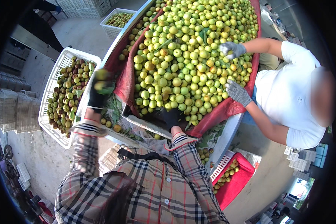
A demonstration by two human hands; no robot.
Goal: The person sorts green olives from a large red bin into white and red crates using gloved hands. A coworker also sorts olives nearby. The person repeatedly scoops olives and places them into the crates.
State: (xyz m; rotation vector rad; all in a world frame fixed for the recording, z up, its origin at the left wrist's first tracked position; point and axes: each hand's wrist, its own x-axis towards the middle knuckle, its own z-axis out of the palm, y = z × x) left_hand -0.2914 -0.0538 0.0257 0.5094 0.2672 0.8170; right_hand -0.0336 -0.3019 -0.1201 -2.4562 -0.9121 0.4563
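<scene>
A large heap of green and yellowish jujube-like fruits point(184, 64) lies on red cloth point(126, 81) over a metal-edged sorting table. My left hand point(98, 93), in a black glove and blurred by motion, holds a few fruits with a green leaf, between the table and a white plastic crate point(49, 92) of browner fruits. My right hand point(172, 117), also black-gloved, reaches into the near edge of the heap above a white-rimmed tray point(145, 123); its fingers are partly hidden, so its hold is unclear.
A co-worker point(288, 78) in grey gloves handles fruit at the right side. A red-lined crate point(235, 187) with fruit stands lower right, another filled crate point(112, 30) beyond the table's left edge. Stacked crates point(16, 109) stand far left. Loose leaves point(114, 112) lie near my left hand.
</scene>
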